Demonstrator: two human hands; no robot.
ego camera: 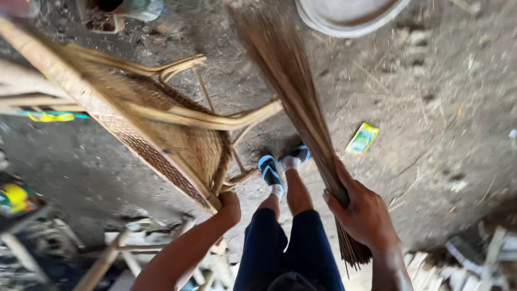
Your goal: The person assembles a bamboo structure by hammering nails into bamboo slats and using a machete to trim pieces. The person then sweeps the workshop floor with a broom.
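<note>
Our right hand (362, 213) grips a brown stick broom (293, 91); left hand (230, 206) holds a tilted woven cane chair (156, 129). Dirt floor (431, 134) looks half swept: yellow wrapper (362, 138) remains.

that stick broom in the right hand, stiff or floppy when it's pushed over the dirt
Probably springy: the broom is a bundle of thin fibres, tight at the right hand, fanning toward the floor. Likely light, held one-handed. Tips would probably bend, not scrape.

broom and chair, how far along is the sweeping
Done: hard to tell; the dirt floor shows no swept pile. In hand: the right hand grips the broom, bristles on the ground, while the left hand tilts the wicker chair aside. Left: a yellow-green wrapper and scattered bits.
</note>
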